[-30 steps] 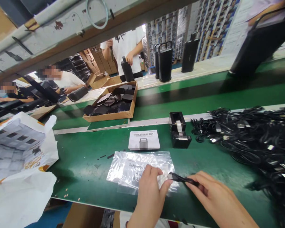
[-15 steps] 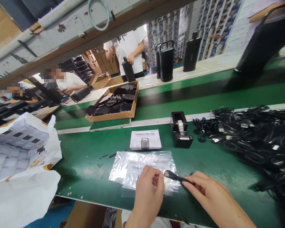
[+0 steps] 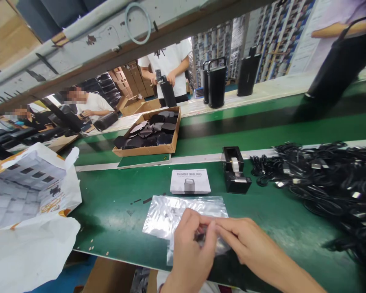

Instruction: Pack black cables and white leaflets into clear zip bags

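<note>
A clear plastic bag [image 3: 173, 213] with a printed booklet inside lies on the green bench near the front edge. My left hand [image 3: 190, 244] is closed, pinching the bag's right end. My right hand [image 3: 244, 242] is closed on a black cable [image 3: 201, 236] and meets the left hand at the bag's mouth; most of the cable is hidden between the fingers and the plastic. A second booklet marked THUNDERTRAIL PRO [image 3: 190, 181] lies just beyond the bag.
A black tape dispenser [image 3: 234, 171] stands right of the booklet. A big heap of black cables [image 3: 329, 179] fills the right side. A cardboard box of dark discs [image 3: 148, 134] sits behind. White wrapped packs [image 3: 27, 191] lie left. Other people work across the conveyor [image 3: 262, 122].
My right hand has slid left with the cable to meet the left hand at the bag. The cable, plain to see before, is now mostly hidden.
</note>
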`<state>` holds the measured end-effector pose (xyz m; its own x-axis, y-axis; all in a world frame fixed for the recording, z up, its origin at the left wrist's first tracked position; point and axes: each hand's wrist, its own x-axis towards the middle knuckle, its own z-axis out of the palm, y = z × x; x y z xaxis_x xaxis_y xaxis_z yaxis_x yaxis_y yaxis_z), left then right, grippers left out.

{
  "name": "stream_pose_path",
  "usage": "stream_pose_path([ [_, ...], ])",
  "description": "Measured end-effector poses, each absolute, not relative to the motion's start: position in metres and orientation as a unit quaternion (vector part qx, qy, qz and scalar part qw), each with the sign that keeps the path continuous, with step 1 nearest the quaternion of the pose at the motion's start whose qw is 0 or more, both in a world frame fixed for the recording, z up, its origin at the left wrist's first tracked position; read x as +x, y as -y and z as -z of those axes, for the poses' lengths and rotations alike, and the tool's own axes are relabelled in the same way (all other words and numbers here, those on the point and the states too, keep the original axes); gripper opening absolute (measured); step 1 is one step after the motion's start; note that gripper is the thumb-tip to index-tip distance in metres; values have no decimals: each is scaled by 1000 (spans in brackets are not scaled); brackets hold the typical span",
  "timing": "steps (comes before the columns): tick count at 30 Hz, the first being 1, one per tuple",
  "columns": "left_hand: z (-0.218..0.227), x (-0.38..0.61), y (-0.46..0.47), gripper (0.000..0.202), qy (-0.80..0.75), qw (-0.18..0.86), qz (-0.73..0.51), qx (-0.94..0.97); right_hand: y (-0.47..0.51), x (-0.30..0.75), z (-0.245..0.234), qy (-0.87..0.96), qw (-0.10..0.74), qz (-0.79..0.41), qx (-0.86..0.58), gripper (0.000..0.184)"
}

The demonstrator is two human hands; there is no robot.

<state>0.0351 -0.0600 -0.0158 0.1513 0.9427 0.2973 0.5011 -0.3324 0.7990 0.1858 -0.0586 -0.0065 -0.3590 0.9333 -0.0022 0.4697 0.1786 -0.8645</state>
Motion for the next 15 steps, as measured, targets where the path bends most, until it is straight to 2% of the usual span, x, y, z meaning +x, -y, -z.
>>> stream_pose_path([
  [2, 5, 30, 53, 14, -521, 278, -444, 674, 51, 184, -13, 712, 272, -444, -471, 37],
  [6, -9, 15, 42, 20, -512, 305, -517, 614, 26, 177, -49, 791, 195, -359, -455, 10],
  [9, -5, 0, 36, 23, -485, 315, -576, 578, 5, 169, -76, 830, 169, -307, -434, 16],
  [11, 0, -9, 29, 41, -445, 365, -593, 562, -4, 165, -96, 846, 173, -310, -398, 18],
  [13, 5, -14, 22, 71, -387, 455, -584, 549, -9, 164, -114, 862, 171, -314, -360, 19],
  [15, 5, -14, 16, 90, -321, 553, -555, 532, -10, 164, -129, 869, 165, -329, -331, 19],
])
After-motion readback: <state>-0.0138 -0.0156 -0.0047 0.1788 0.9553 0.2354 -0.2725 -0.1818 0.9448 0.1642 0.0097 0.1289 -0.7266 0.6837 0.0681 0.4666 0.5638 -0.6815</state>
